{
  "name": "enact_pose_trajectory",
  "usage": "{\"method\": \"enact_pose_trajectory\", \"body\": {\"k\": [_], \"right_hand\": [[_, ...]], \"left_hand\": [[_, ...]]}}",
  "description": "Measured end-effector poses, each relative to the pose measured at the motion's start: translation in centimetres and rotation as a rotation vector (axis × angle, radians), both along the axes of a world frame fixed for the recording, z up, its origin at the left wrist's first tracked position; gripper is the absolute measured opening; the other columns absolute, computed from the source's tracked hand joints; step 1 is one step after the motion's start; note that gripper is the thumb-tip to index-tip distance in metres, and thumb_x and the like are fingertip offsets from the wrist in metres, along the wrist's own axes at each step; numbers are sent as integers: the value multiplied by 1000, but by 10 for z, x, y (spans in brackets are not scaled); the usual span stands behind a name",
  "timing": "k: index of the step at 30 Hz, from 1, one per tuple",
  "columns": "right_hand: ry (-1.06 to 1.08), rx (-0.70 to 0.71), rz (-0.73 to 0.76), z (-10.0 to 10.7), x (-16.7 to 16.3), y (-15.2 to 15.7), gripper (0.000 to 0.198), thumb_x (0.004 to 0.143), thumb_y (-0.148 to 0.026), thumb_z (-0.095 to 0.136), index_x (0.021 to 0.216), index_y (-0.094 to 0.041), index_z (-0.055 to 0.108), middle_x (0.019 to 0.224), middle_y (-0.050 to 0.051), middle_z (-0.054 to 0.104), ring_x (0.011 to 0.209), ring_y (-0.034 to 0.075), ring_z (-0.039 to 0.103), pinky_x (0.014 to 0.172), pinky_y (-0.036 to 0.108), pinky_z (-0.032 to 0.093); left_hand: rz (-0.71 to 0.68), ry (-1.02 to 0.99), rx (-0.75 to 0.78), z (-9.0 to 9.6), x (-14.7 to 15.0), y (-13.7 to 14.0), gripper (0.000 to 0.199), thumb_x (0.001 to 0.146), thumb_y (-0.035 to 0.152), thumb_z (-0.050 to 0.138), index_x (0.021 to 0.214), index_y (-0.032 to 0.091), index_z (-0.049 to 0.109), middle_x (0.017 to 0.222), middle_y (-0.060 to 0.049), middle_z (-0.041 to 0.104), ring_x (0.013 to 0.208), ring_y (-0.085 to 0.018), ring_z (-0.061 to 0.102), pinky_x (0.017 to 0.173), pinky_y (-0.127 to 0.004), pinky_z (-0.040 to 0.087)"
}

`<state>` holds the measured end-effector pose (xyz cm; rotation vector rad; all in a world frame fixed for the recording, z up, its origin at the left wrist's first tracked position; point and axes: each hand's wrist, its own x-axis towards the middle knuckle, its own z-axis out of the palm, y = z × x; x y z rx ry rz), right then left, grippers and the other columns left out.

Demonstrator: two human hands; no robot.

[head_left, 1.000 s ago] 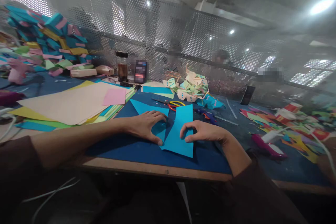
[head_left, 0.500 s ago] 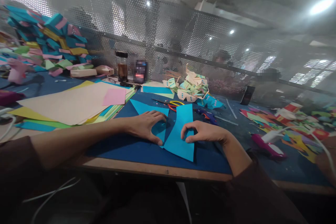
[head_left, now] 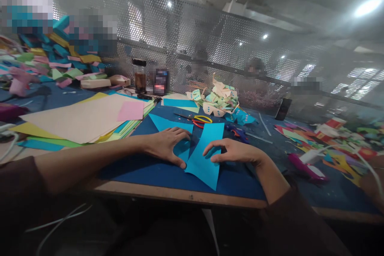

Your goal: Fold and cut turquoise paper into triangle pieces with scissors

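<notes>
Two pieces of blue paper lie side by side on the blue tabletop in front of me. My left hand (head_left: 168,145) rests with spread fingers on the left blue piece (head_left: 172,123), its thumb tip beside the near end of the gap between the pieces. Over the right blue piece (head_left: 204,164), which has a curved left edge, my right hand (head_left: 235,153) is bent with thumb and fingers apart. Whether its fingertips touch the paper I cannot tell. Just beyond the papers are scissors (head_left: 202,121) with red and yellow handles and a blue glue gun (head_left: 237,133).
Coloured paper sheets (head_left: 75,118) are stacked to the left, with a jar (head_left: 139,78) behind them. A basket of folded paper (head_left: 222,100) stands at the back. At the right lie a magenta tool (head_left: 307,167) with a white cable and paper scraps. The wooden table edge (head_left: 180,194) runs nearest me.
The right blue piece has turned slightly, its far end to the right and its near corner to the left. My right fingers have stretched a little leftward. My left hand has barely moved.
</notes>
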<state>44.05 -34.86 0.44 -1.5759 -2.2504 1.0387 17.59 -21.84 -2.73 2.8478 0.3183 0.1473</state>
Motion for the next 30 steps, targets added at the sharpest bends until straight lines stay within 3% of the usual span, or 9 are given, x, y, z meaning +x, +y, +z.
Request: {"method": "enact_pose_trajectory", "body": {"k": [3, 9, 20, 30], "right_hand": [[4, -15, -14, 0, -2, -4, 46, 87, -57, 69, 121, -26, 72, 98, 1, 72, 79, 16, 59, 70, 27, 44], [29, 36, 50, -1, 1, -7, 37, 87, -48, 70, 114, -23, 74, 111, 4, 72, 97, 21, 63, 85, 31, 47], [17, 19, 88, 3, 5, -9, 22, 88, -29, 67, 108, -22, 73, 110, 3, 72, 101, 20, 64, 91, 31, 46], [71, 31, 55, 2, 4, -9, 26, 89, -41, 69, 105, -21, 74, 108, 3, 73, 100, 20, 64, 89, 30, 45]], "left_hand": [[3, 3, 3, 0, 0, 0, 94, 70, 80, 67, 139, 18, 49, 152, -16, 46, 138, -38, 42, 112, -48, 34], [15, 25, -8, 4, 0, -3, 94, 71, 80, 66, 139, 17, 49, 153, -16, 44, 138, -38, 41, 113, -49, 33], [-11, 8, -14, 0, -1, 1, 86, 76, 72, 66, 140, 18, 46, 152, -16, 45, 138, -37, 41, 113, -50, 31], [6, 31, -22, 0, 0, 0, 91, 74, 77, 66, 142, 20, 45, 156, -17, 40, 140, -38, 37, 114, -51, 29]]}}
